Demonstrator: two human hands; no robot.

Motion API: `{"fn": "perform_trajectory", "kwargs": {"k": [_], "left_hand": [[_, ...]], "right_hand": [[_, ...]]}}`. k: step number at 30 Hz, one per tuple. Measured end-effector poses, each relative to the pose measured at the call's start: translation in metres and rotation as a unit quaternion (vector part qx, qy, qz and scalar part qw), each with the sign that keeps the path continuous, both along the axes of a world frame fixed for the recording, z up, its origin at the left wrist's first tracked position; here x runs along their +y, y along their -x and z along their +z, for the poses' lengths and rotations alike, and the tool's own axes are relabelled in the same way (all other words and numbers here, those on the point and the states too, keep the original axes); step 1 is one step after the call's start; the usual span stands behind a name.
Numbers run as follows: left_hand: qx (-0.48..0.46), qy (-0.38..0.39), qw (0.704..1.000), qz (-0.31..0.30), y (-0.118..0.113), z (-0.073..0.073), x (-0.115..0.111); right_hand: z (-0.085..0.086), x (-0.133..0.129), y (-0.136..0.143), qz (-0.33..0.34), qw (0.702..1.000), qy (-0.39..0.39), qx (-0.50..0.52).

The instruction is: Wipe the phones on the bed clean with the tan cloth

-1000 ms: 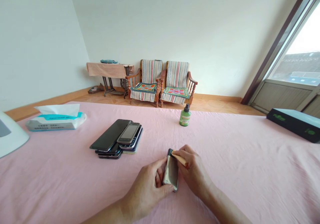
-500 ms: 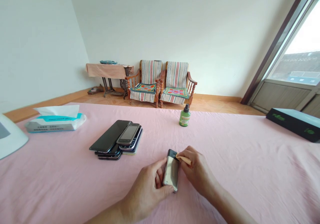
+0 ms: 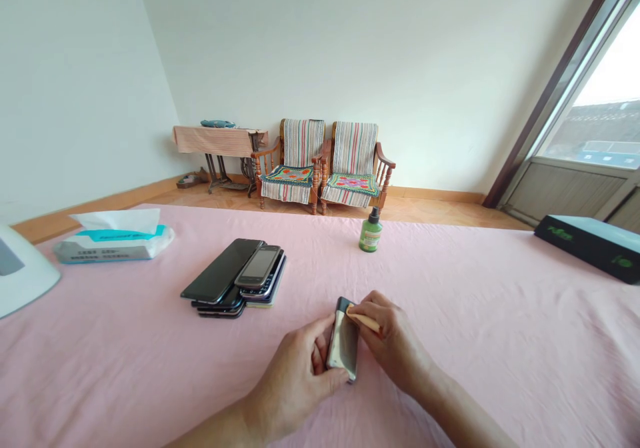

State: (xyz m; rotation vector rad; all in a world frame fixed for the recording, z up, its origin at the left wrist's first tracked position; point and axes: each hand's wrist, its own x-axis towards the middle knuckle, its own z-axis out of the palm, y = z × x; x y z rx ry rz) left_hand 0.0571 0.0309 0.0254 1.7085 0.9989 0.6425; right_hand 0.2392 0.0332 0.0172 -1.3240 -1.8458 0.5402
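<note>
A small phone (image 3: 343,345) with a black top end and a pale, shiny surface stands tilted over the pink cloth. My left hand (image 3: 300,371) grips it by its left side and bottom edge, the thumb across the lower end. Pinched in the fingers of my right hand (image 3: 393,335) is a yellowish cloth (image 3: 367,319), whose tip touches the phone near the black end. Left of my hands lie two stacks of phones, with a large black phone (image 3: 223,271) on one and a smaller grey phone (image 3: 259,266) on the other.
A green bottle (image 3: 370,232) with a black cap stands beyond my hands. The pink tablecloth (image 3: 475,301) also bears a tissue pack (image 3: 115,243) and a white object (image 3: 25,275) at the left, and a black box (image 3: 590,247) at the right. Two chairs are behind the table.
My right hand has shifted slightly left, and the cloth's tip has moved left across the phone's black end. My left hand still holds the phone.
</note>
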Motion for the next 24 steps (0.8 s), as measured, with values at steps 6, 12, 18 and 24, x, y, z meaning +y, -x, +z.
{"fn": "perform_trajectory", "kwargs": {"k": [6,12,18,24], "left_hand": [[-0.012,0.004,1.0,-0.007,0.0003,-0.0047,0.0007],[-0.014,0.003,1.0,-0.005,0.0003,-0.0056,0.0008],[-0.015,0.004,1.0,-0.002,0.0006,-0.0068,0.0003],[-0.035,0.036,0.999,-0.005,0.0005,-0.0078,0.001]], "right_hand": [[0.0002,-0.0002,0.0012,0.012,1.0,-0.002,0.002],[0.0013,-0.0008,0.0017,0.012,1.0,0.003,-0.002],[0.0012,-0.0001,0.0019,0.03,1.0,-0.008,0.005],[-0.0007,0.0001,0.0,0.017,1.0,-0.003,-0.013]]}}
